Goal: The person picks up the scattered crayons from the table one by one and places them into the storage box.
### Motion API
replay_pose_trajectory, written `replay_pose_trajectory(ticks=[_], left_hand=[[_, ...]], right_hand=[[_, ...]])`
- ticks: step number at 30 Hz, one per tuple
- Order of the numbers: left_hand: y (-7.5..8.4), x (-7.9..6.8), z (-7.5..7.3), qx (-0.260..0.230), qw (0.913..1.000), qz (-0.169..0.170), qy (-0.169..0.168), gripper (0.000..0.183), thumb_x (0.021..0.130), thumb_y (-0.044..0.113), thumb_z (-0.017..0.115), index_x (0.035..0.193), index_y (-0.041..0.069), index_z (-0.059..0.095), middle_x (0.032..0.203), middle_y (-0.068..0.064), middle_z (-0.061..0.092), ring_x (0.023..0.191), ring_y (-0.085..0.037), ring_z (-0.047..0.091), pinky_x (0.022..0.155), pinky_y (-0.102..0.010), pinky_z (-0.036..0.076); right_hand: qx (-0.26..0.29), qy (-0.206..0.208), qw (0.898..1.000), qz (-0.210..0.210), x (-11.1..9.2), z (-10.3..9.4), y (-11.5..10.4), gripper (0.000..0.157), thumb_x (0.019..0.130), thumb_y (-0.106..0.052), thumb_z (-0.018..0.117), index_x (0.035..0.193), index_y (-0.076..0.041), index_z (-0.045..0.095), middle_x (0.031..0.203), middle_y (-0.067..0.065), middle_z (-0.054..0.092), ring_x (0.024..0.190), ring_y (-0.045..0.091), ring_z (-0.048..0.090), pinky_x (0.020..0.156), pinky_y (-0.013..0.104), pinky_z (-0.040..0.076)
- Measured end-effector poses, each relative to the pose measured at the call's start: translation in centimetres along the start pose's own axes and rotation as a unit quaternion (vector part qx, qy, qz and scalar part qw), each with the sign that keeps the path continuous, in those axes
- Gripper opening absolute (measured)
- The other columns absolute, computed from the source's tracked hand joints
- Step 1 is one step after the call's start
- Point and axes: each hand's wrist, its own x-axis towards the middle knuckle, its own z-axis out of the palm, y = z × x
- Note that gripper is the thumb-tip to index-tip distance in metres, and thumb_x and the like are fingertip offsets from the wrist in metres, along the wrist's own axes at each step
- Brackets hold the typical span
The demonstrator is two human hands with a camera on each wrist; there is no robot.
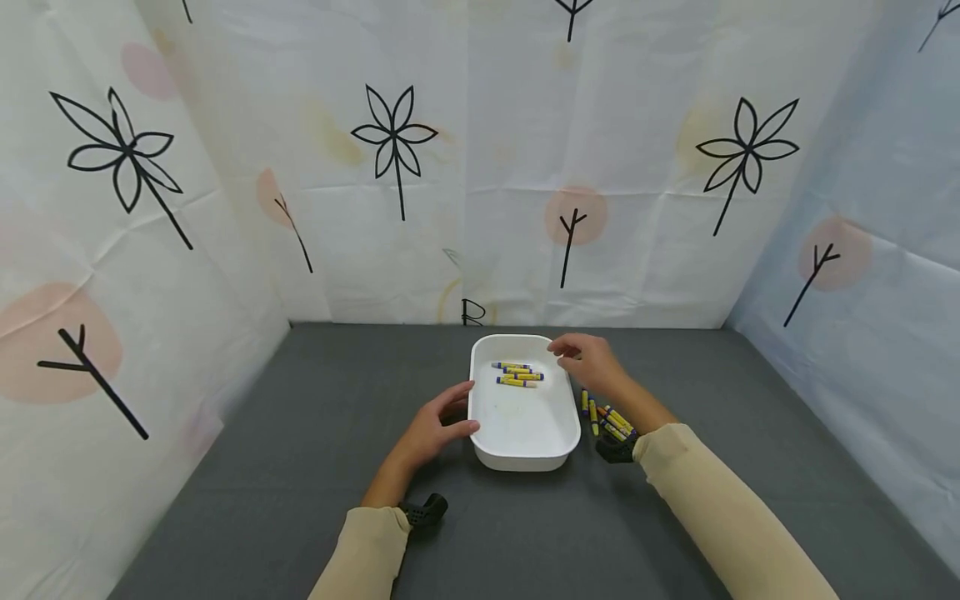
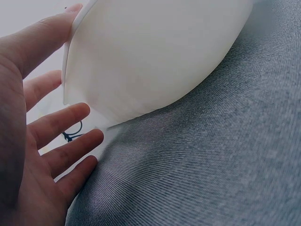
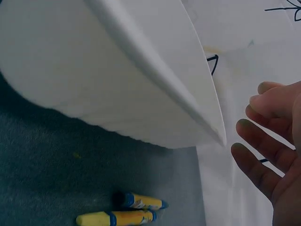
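Counter (image 1: 247, 500) is dark grey with a fine woven-looking texture up close. There's a white plastic tub (image 1: 521, 429) with rounded corners sitting flat on it, toward the back. Just right of that, a bunch of yellow-and-blue crayons (image 1: 621, 420) is lying loose, a couple nearest the tub, others clumped together.

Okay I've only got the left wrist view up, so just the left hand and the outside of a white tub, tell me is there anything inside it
Observer: Yes, yellow-and-blue crayons lie inside the tub, toward its far end.
Operator: Got it, and where's the right hand?
Observer: By the tub's far right corner, as the head view shows.
Operator: Are all the crayons in there?
Observer: No, other crayons lie on the grey table, just right of the tub.
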Motion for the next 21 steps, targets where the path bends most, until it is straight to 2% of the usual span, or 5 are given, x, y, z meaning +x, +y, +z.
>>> replay_pose_trajectory(ticks=[7,14,21], left_hand=[[-0.4,0.2,0.1,0.004,1.0,-0.006,0.005,0.067,0.087,0.02,0.073,0.147,0.015,0.043,0.143,-0.01,0.048,0.128,-0.033,0.047,0.102,-0.057,0.037],[-0.6,0.4,0.1,0.006,1.0,-0.003,0.007,0.065,0.088,0.018,0.072,0.147,0.017,0.044,0.143,-0.01,0.049,0.129,-0.034,0.046,0.101,-0.058,0.037],[-0.7,0.3,0.1,0.0,1.0,0.002,0.008,0.066,0.087,0.019,0.073,0.147,0.015,0.044,0.144,-0.012,0.048,0.129,-0.034,0.046,0.101,-0.06,0.036]], right_hand=[[-0.022,0.012,1.0,-0.002,-2.0,-0.7,1.5,0.022,0.09,-0.001,0.065,0.112,-0.002,0.068,0.105,0.013,0.066,0.094,0.031,0.062,0.076,0.045,0.052],[-0.011,0.017,1.0,-0.01,-4.1,-1.9,2.7,0.022,0.09,0.0,0.065,0.112,0.002,0.067,0.105,0.016,0.067,0.094,0.033,0.062,0.076,0.047,0.052],[-0.015,0.005,1.0,-0.005,-6.0,-2.9,3.5,0.022,0.09,0.001,0.066,0.112,0.003,0.066,0.107,0.018,0.067,0.094,0.034,0.063,0.077,0.047,0.053]])
